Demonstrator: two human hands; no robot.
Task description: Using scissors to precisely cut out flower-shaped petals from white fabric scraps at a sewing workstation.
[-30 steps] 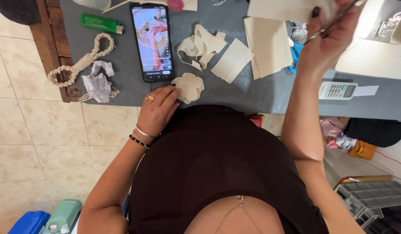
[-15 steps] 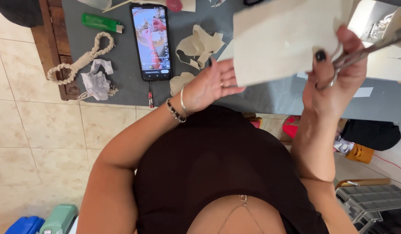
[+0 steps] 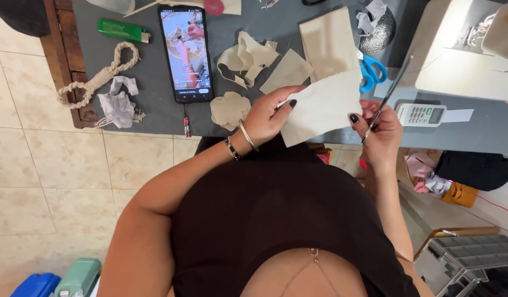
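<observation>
1. The left hand (image 3: 267, 118), a second ago resting on the flower-shaped cutout (image 3: 229, 109), now pinches the left edge of the cream fabric piece (image 3: 322, 107)
2. The fabric piece has come down between both hands
3. The right hand (image 3: 381, 129) grips thin scissors (image 3: 387, 98) at its right edge; cutting looks ready

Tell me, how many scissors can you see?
2. One pair of scissors, thin and metal, is in the right hand, beside the cream fabric piece the left hand holds. The blue-handled scissors lie on the grey table, partly hidden behind that fabric.
</observation>
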